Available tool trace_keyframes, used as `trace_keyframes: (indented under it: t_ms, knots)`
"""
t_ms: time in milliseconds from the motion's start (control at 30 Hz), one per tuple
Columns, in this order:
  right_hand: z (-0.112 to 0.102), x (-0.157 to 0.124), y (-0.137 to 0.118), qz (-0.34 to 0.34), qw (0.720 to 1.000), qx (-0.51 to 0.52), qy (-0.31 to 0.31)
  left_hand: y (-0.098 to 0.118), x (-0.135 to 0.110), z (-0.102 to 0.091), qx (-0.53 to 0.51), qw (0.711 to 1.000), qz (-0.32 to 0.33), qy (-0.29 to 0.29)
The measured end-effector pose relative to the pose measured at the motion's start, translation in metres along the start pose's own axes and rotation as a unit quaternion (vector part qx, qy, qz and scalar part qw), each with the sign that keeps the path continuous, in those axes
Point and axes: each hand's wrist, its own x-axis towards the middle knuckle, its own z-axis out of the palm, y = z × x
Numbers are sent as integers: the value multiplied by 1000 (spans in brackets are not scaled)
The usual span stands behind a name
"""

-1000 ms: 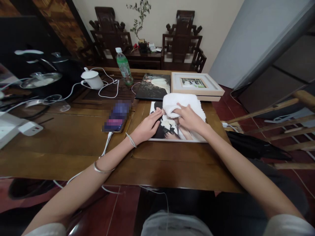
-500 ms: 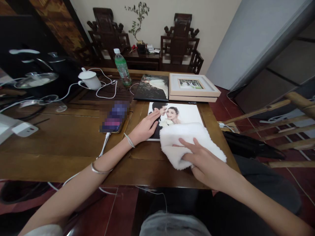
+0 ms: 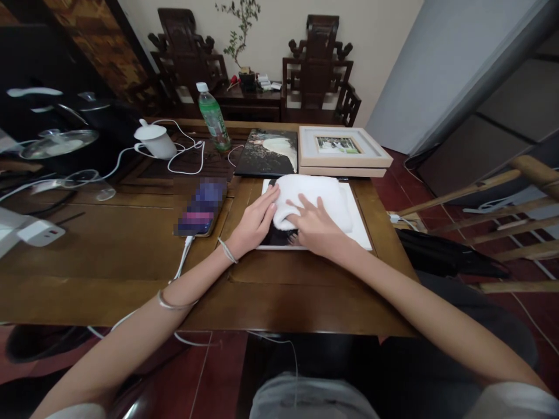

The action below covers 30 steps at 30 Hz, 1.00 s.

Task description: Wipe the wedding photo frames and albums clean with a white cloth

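Note:
A white fluffy cloth lies on a large unframed photo print on the wooden table. My right hand presses flat on the cloth's near edge, fingers spread. My left hand rests flat on the print's left edge, fingers stretched out and touching the cloth. The cloth and hands hide most of the picture.
Beyond the print lie a dark photo print and stacked wooden frames. A phone on a white cable sits left of my left hand. Farther back stand a green bottle and a white cup. Two carved chairs stand behind.
My right hand drew the cloth down off the print's near edge, then pushed it back up onto the upper part of the print. My left hand stayed on the left edge.

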Motion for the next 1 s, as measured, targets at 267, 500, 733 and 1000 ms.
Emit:
trace_keyframes:
  t_ms: [267, 500, 733, 1000]
  knots:
    - [-7, -66, -31, -133, 989, 46, -35, -2, 1, -1, 10, 1000, -15, 24]
    - [-27, -106, -5, -29, 993, 96, -55, -7, 0, 3, 52, 997, 4, -55]
    - [-23, -50, 43, 31, 997, 70, 5, -7, 1, 3, 40, 996, 11, -76]
    - [-18, 47, 31, -2, 973, 215, 86, -7, 2, 3, 54, 996, 16, -69]
